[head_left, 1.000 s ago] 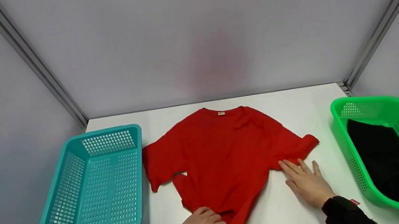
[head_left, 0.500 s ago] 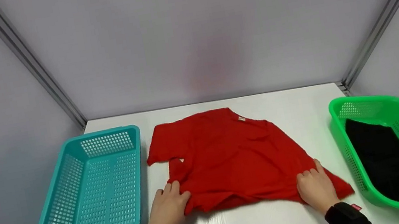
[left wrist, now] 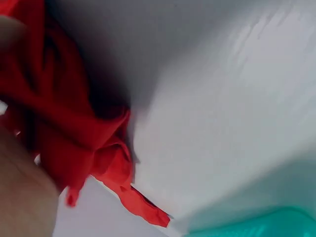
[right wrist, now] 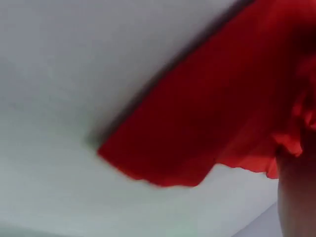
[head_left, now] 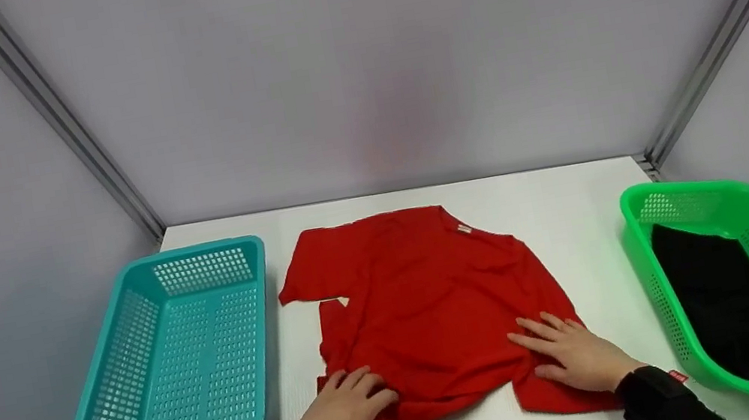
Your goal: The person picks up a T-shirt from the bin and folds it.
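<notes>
A red T-shirt lies on the white table with its neckline and small label toward the back right. One sleeve reaches out at the back left; the other points down at the front right. My left hand rests on the lower left part of the shirt, fingers spread over the cloth. In the left wrist view, the red cloth is bunched beside that hand. With its fingers spread, my right hand lies on the shirt near the right sleeve. The sleeve's edge shows in the right wrist view as red cloth.
To the left stands a teal plastic basket with nothing in it. A green basket on the right holds a folded black cloth. Pale panels enclose the white table at the back and sides.
The shirt has turned, its neckline shifting right and its right sleeve swinging toward the front. My right hand gripped the cloth half a second ago and now lies spread on it, farther left.
</notes>
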The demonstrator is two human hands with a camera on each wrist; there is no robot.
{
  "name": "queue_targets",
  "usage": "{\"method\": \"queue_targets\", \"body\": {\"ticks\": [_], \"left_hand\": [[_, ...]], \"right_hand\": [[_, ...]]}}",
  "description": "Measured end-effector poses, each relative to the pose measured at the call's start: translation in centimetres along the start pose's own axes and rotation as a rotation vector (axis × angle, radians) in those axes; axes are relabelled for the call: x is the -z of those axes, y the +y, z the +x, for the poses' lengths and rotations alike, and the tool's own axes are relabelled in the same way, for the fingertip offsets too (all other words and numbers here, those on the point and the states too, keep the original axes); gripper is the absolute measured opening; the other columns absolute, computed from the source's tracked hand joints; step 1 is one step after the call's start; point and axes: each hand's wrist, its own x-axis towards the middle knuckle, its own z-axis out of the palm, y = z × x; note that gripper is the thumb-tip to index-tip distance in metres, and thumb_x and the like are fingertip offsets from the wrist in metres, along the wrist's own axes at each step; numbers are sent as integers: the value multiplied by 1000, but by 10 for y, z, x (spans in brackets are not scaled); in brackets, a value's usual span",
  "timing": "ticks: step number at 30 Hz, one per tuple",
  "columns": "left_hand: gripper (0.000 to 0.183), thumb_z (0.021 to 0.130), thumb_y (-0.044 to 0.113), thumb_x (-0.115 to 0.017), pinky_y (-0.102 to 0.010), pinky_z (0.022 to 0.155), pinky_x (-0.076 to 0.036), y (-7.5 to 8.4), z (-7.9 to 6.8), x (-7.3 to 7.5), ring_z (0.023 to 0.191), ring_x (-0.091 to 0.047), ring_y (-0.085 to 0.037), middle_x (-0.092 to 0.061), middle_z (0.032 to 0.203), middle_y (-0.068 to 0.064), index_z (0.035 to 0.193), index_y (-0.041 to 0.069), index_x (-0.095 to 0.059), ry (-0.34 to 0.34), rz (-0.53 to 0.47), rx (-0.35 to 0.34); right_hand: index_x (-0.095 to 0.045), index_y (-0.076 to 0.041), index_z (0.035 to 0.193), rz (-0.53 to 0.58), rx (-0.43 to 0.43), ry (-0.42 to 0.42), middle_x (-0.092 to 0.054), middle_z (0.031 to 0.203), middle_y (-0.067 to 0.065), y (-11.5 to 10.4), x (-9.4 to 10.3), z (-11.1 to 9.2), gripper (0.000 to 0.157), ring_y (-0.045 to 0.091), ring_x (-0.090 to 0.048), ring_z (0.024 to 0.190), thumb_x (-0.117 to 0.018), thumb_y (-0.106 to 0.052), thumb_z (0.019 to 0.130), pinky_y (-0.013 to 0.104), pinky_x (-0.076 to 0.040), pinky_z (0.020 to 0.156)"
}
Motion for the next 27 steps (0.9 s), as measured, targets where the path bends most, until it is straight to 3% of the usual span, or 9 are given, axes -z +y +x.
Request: {"method": "queue_targets", "body": {"ticks": [4, 7, 9, 11, 13, 16, 19, 23, 27], "left_hand": [[63, 98, 69, -50, -63, 98, -50, 4, 3, 3, 136, -50, -41, -50, 154, -6, 142, 26, -64, -66, -143, 144], [66, 100, 66, -50, -62, 85, -56, 5, 6, 3, 125, -59, -46, -40, 162, -16, 149, 22, -58, -35, -168, 281], [63, 102, 58, -55, -59, 77, -58, 4, 9, 4, 109, -67, -44, -43, 159, -21, 150, 17, -57, 24, -148, 352], [57, 103, 48, -59, -57, 72, -58, 1, 13, 5, 95, -72, -40, -56, 147, -24, 147, 13, -57, 101, -112, 410], [48, 102, 37, -64, -53, 64, -58, -3, 19, 5, 78, -72, -36, -69, 123, -22, 140, 9, -60, 188, -67, 450], [31, 99, 20, -66, -50, 54, -55, -14, 24, 4, 66, -69, -35, -71, 86, -16, 126, 6, -63, 316, -20, 522], [33, 92, 6, -68, -54, 61, -55, -28, 25, -2, 76, -66, -42, -71, 87, -17, 124, 3, -63, 380, -25, 593], [51, 85, 3, -76, -60, 79, -51, -41, 25, -9, 98, -57, -48, -65, 115, -22, 134, 2, -61, 349, -101, 628], [32, 84, 9, -82, -54, 77, -50, -44, 30, -17, 93, -54, -41, -60, 102, -19, 114, 5, -68, 330, -104, 570]], "right_hand": [[-57, -17, 150, -205, -105, 162, -55, 148, 15, -1, -7, 0, 59, 45, -53, 124, -68, -43, 98, 63, -50, 92], [-62, -15, 144, -299, -208, 236, -58, 132, 16, -1, -11, -1, 58, 38, -53, 103, -73, -44, 95, 56, -52, 76], [-64, -14, 141, -313, -257, 256, -56, 121, 16, -1, -13, -2, 57, 36, -49, 95, -75, -44, 93, 54, -50, 71], [-65, -14, 138, -303, -291, 261, -54, 115, 16, -1, -13, -3, 55, 35, -48, 93, -76, -43, 92, 54, -48, 70], [-65, -15, 137, -279, -312, 258, -52, 112, 15, -1, -12, -5, 54, 36, -48, 94, -77, -42, 92, 54, -47, 70], [-65, -14, 137, -243, -331, 244, -51, 110, 15, 0, -11, -7, 53, 36, -47, 94, -77, -40, 93, 53, -47, 70], [-64, -13, 138, -226, -337, 234, -51, 109, 15, 2, -10, -8, 52, 34, -46, 93, -76, -38, 93, 51, -46, 69], [-64, -13, 138, -229, -335, 225, -50, 108, 14, 3, -10, -10, 53, 32, -45, 91, -76, -39, 94, 49, -46, 68], [-65, -13, 138, -235, -331, 233, -50, 107, 13, 4, -10, -12, 53, 31, -44, 90, -76, -39, 93, 48, -45, 67]]}}
